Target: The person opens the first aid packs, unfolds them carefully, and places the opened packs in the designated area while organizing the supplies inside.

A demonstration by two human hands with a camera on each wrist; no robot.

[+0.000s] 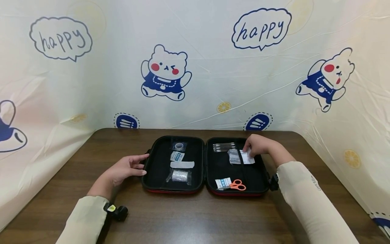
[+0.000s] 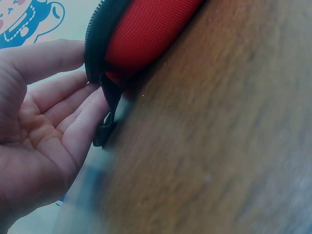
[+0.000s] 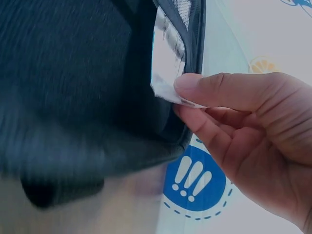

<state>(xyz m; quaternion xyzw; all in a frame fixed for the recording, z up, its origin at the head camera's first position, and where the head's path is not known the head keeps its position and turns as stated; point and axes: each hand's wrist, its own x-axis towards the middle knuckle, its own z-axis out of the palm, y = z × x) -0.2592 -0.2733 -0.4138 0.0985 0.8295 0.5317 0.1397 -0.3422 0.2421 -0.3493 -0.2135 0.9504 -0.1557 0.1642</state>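
An open black first-aid case (image 1: pixel 158 166) with a red outside (image 2: pixel 146 39) lies flat on the table. My left hand (image 1: pixel 123 169) touches its left edge with fairly straight fingers, beside the zipper and a small black strap (image 2: pixel 112 100). At the right half's far side, my right hand (image 1: pixel 259 144) pinches a white packet (image 3: pixel 168 58) between thumb and forefinger. That packet sits partly behind a black elastic band (image 1: pixel 240 157). Cotton swabs (image 1: pixel 223 147) lie close by, and orange-handled scissors (image 1: pixel 237 185) lie over a blue-and-white sachet (image 1: pixel 223 182) at the near side.
The case's left half holds a wrapped tape roll (image 1: pixel 179 146), a sachet (image 1: pixel 177 156), a white strip (image 1: pixel 182 164) and a wrapped bandage roll (image 1: pixel 179 176). The brown wooden table (image 1: pixel 195 220) ends against a printed cloth backdrop (image 1: pixel 207 67).
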